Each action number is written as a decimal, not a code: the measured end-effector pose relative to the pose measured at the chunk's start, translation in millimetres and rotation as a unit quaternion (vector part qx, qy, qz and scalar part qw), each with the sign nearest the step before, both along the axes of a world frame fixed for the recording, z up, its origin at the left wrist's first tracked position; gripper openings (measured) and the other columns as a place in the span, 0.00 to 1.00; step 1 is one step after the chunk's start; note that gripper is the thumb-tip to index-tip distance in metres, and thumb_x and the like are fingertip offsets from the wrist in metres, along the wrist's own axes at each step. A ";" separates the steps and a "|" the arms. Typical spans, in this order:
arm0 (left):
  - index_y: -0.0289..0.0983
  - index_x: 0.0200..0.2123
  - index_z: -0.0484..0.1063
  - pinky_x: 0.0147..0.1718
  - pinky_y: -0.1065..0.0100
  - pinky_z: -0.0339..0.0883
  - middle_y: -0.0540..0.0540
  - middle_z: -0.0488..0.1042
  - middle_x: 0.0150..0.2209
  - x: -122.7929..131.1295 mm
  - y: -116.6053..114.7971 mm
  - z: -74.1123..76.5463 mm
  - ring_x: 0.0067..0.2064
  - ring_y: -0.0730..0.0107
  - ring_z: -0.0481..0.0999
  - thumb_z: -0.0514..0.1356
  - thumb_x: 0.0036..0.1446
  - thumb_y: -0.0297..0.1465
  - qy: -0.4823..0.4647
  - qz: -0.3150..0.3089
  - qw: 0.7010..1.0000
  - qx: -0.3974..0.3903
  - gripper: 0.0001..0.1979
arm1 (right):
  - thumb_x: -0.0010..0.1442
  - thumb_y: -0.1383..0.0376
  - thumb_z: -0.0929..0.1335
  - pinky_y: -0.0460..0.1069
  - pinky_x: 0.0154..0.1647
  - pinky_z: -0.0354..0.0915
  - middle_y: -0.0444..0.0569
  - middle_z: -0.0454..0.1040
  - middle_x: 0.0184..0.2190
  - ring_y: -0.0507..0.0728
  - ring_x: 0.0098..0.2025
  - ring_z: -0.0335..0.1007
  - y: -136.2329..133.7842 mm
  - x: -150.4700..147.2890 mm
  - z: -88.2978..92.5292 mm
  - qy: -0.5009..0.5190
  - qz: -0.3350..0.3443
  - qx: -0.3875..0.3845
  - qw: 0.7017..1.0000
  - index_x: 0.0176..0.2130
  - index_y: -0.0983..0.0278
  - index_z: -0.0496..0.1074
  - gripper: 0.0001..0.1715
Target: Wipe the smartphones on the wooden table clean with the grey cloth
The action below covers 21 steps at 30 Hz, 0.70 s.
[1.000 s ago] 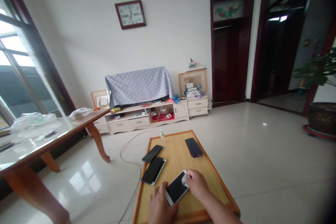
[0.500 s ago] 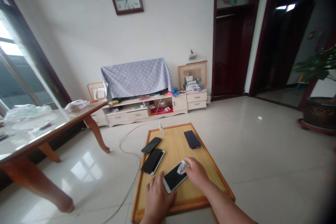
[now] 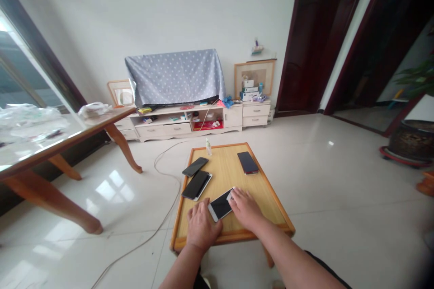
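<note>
A white-framed phone (image 3: pixel 220 205) with a dark screen lies on the low wooden table (image 3: pixel 257 189). My left hand (image 3: pixel 201 228) rests flat on the table at the phone's near end, fingers stretched out and touching its edge. My right hand (image 3: pixel 244 207) is on the phone's far right end. Its fingertips press a small white wipe (image 3: pixel 230 196) against the screen.
Also on the table are a black phone (image 3: pixel 195 166), two stacked phones (image 3: pixel 196 185), a dark phone (image 3: pixel 247 162) and a small bottle (image 3: pixel 208 146). A cable (image 3: pixel 162 221) runs over the tiled floor. A larger table (image 3: pixel 50 153) stands left, a TV cabinet (image 3: pixel 190 124) behind.
The camera has tilted down, so the clock has left the view. My right hand with the wipe has slid along the phone's far end. My left hand stays at its near end.
</note>
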State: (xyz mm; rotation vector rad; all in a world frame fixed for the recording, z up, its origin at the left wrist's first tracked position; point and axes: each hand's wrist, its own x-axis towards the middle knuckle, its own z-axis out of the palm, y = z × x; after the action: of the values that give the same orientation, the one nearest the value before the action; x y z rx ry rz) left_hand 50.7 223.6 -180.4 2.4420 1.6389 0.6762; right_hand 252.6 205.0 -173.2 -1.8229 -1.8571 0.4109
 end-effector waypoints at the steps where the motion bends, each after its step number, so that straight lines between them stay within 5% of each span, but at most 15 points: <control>1: 0.36 0.60 0.62 0.61 0.52 0.52 0.38 0.72 0.57 -0.3 0.7 -1.0 0.60 0.51 0.67 0.61 0.48 0.36 -0.002 -0.001 1.000 0.004 0.34 | 0.71 0.55 0.56 0.62 0.71 0.40 0.56 0.56 0.69 0.63 0.72 0.47 -3.3 -7.8 -0.2 -0.024 0.015 -0.012 1.000 0.66 0.65 0.63 0.31; 6: 0.36 0.59 0.62 0.60 0.54 0.54 0.38 0.74 0.55 -0.5 3.0 -5.2 0.58 0.54 0.69 0.58 0.50 0.29 -0.007 0.007 1.000 0.005 0.31 | 0.73 0.51 0.52 0.66 0.71 0.24 0.51 0.59 0.68 0.62 0.73 0.39 -18.5 -37.2 2.2 -0.060 0.128 0.014 0.990 0.68 0.59 0.60 0.32; 12: 0.38 0.58 0.64 0.60 0.51 0.53 0.39 0.73 0.56 -0.7 2.0 -3.7 0.58 0.51 0.69 0.62 0.50 0.38 -0.007 -0.001 1.000 0.015 0.31 | 0.72 0.49 0.53 0.74 0.67 0.23 0.49 0.58 0.69 0.67 0.74 0.32 -0.8 -15.8 6.4 -0.051 0.021 -0.035 0.998 0.67 0.55 0.61 0.31; 21: 0.37 0.59 0.63 0.60 0.51 0.53 0.39 0.74 0.54 -0.9 1.6 -0.3 0.58 0.50 0.69 0.62 0.49 0.38 -0.007 -0.005 1.000 0.019 0.32 | 0.72 0.60 0.54 0.66 0.70 0.30 0.51 0.63 0.66 0.62 0.71 0.49 0.1 -10.4 9.7 -0.046 0.027 0.003 0.999 0.64 0.58 0.65 0.27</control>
State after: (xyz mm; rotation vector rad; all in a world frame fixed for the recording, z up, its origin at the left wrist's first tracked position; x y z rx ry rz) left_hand 49.8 225.2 -180.7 2.4635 1.6226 0.7294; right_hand 242.2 205.1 -163.5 -1.8198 -1.9712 0.3453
